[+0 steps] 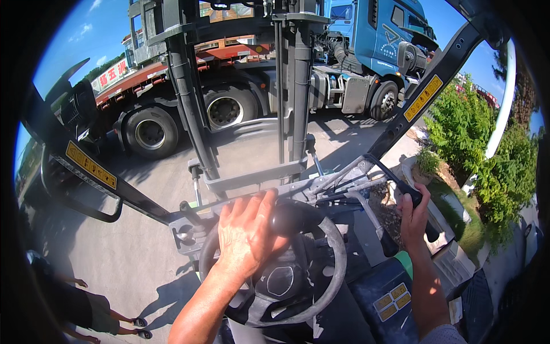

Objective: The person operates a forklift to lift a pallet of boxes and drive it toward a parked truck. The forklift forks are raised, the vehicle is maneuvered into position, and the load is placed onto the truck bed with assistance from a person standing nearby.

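Left hand (247, 234) fingers around scuffed round steering wheel's (335, 252) smooth knob (288, 218); right hand (413, 217) fingers gripping slim black lever (395, 179).

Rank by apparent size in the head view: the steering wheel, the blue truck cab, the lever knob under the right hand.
1. Steering wheel, though its nearness inflates it.
2. Blue truck cab, farther away, so it looks slightly smaller.
3. Lever knob, clearly smallest, gripped by the right hand.

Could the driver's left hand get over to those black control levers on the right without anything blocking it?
Probably yes. The left hand rests on the steering wheel, by its black knob. The levers stand just right of the wheel with open space between. The right hand already grips one, so it would crowd that spot.
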The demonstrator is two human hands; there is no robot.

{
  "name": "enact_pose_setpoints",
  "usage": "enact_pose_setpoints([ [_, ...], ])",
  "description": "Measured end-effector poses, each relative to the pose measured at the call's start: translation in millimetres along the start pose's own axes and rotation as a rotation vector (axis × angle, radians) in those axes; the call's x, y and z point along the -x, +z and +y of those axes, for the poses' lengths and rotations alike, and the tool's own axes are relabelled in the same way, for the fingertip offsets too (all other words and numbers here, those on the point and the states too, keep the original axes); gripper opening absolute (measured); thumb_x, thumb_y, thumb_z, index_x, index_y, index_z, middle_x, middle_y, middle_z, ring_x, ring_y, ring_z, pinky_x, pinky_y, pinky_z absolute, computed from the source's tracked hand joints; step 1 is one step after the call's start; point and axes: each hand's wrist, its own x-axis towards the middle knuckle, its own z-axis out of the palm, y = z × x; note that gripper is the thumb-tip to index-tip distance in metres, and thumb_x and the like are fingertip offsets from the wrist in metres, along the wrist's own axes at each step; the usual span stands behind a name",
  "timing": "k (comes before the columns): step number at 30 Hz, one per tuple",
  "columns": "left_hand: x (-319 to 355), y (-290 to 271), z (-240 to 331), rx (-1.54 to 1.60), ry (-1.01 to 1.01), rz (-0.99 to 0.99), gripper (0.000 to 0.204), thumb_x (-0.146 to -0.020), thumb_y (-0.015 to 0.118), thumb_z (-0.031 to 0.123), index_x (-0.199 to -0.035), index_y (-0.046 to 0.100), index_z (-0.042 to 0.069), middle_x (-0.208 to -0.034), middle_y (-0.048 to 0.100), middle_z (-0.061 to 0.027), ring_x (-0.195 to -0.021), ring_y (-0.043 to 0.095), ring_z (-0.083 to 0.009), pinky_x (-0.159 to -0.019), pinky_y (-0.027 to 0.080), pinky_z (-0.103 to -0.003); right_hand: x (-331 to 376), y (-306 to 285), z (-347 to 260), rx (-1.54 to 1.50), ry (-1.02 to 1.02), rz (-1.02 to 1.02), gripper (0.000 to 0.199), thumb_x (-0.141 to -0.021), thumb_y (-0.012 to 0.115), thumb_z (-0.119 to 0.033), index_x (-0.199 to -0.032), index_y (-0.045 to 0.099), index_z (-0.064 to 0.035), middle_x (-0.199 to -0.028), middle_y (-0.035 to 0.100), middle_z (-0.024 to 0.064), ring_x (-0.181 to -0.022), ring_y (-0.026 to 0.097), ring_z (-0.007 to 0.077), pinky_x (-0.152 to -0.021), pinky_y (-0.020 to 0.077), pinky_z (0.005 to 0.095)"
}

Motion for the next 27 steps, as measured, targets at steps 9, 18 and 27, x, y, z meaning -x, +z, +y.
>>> enact_pose_setpoints([
  [9, -5, 7, -2, -0.016, 0.002, 0.03, 0.079, -0.063, 0.089, 0.026, -0.134, 0.059, 0.006, -0.121, 0.068, -0.0137, -0.111, 0.064, -0.0334, -0.093, 0.048, -0.047, -29, 12, -21, 0.002, 0.048, 0.017, 0.039, -0.109, 0.054, -0.025, -0.14, 0.044, -0.0037, -0.084, 0.064, 0.0078, -0.071, 0.062, 0.0157, -0.069, 0.0505, 0.0316],
  [18, -12, 8, -2, -0.038, -0.033, -0.029, 0.076, -0.065, 0.089, 0.027, -0.132, 0.059, 0.006, -0.125, 0.067, -0.013, -0.115, 0.064, -0.0328, -0.097, 0.048, -0.047, -24, 12, -8, -0.063, 0.072, 0.018, 0.039, -0.108, 0.055, -0.024, -0.139, 0.045, -0.0034, -0.088, 0.065, 0.0089, -0.072, 0.063, 0.0154, -0.069, 0.0511, 0.0317],
  [27, -18, 13, -4, 0.004, -0.032, -0.003, 0.071, -0.068, 0.088, 0.028, -0.129, 0.06, 0.006, -0.127, 0.067, -0.0116, -0.116, 0.063, -0.0323, -0.095, 0.046, -0.046, 36, -12, 24, -0.063, 0.175, 0.019, 0.039, -0.108, 0.055, -0.025, -0.138, 0.047, -0.0022, -0.1, 0.066, 0.0132, -0.082, 0.066, 0.0178, -0.076, 0.0538, 0.0324],
])
